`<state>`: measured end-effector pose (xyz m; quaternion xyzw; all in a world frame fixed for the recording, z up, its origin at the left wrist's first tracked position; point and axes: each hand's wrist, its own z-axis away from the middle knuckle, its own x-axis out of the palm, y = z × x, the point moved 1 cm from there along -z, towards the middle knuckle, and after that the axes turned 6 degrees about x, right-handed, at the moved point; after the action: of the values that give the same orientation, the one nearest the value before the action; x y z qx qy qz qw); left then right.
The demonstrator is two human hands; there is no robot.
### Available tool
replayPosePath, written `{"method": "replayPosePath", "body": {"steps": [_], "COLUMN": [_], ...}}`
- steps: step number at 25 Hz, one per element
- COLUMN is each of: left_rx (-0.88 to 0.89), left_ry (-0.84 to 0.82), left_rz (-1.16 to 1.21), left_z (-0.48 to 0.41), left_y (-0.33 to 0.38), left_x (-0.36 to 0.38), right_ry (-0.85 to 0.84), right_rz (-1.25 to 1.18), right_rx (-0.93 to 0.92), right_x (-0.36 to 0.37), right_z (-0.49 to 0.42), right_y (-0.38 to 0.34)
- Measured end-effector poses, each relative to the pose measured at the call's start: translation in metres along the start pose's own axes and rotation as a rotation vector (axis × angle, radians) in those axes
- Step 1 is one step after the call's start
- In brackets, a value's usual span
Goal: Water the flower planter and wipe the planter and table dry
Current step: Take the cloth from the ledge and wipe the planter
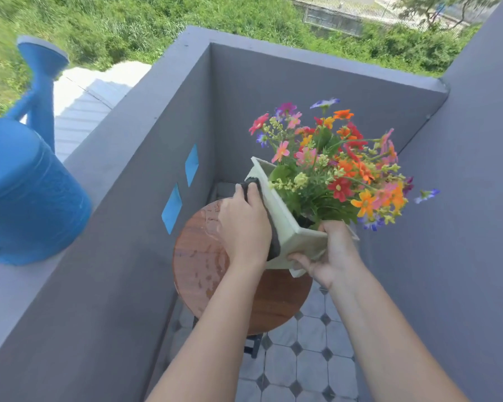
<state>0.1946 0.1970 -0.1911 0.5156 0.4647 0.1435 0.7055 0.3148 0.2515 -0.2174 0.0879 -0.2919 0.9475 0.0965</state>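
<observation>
A pale green rectangular planter (pixel 285 219) full of colourful flowers (pixel 343 166) is lifted off the round wooden table (pixel 198 256) and tilted to the right. My right hand (pixel 328 253) grips its near end. My left hand (pixel 244 224) presses a dark grey cloth (pixel 266 207) flat against the planter's left side wall. Water patches shine on the table's left half. The blue watering can (pixel 26 192) stands on the grey wall ledge at the far left.
Grey balcony walls (pixel 145 216) close in on the left, back and right of the table. Blue tape marks (pixel 172 208) sit on the left wall. White and grey tiled floor (pixel 302 358) lies below. Grass lies beyond the wall.
</observation>
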Motion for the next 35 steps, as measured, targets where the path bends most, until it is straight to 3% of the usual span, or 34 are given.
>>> {"method": "replayPosePath", "body": {"steps": [6,11,15,19,22,24,28,32,35], "left_rx": [-0.122,0.029,-0.084,-0.217,-0.270,-0.249,-0.185,-0.102,-0.164], "left_ry": [-0.106,0.036,0.115,-0.105,-0.309,-0.387,-0.490,-0.365,-0.248], "left_rz": [-0.094,0.115,0.079,0.004,0.253,0.317,0.190,0.033,0.066], "left_z": [0.028,0.032,-0.010,-0.054,-0.066,-0.070,-0.075,-0.067,-0.058], "left_y": [-0.049,-0.012,-0.025,-0.043,-0.027,-0.022,-0.019,-0.010,-0.009], "left_x": [-0.006,-0.009,-0.010,-0.021,-0.041,-0.050,-0.057,-0.060,-0.061], "right_ry": [-0.016,-0.032,-0.093,-0.060,-0.072,-0.094,-0.168,-0.166,-0.134], "right_rz": [0.002,0.060,0.129,0.166,0.178,0.227,0.299,0.300,0.064], "right_rx": [0.009,-0.029,-0.009,-0.021,0.001,0.009,0.034,0.024,-0.054], "right_x": [-0.002,0.001,0.006,0.009,0.012,0.013,0.013,0.011,0.007], "right_z": [0.002,-0.002,0.008,0.012,0.021,0.025,0.025,0.023,0.029], "right_y": [0.005,0.009,0.010,0.007,0.001,-0.002,-0.002,-0.005,0.003]}}
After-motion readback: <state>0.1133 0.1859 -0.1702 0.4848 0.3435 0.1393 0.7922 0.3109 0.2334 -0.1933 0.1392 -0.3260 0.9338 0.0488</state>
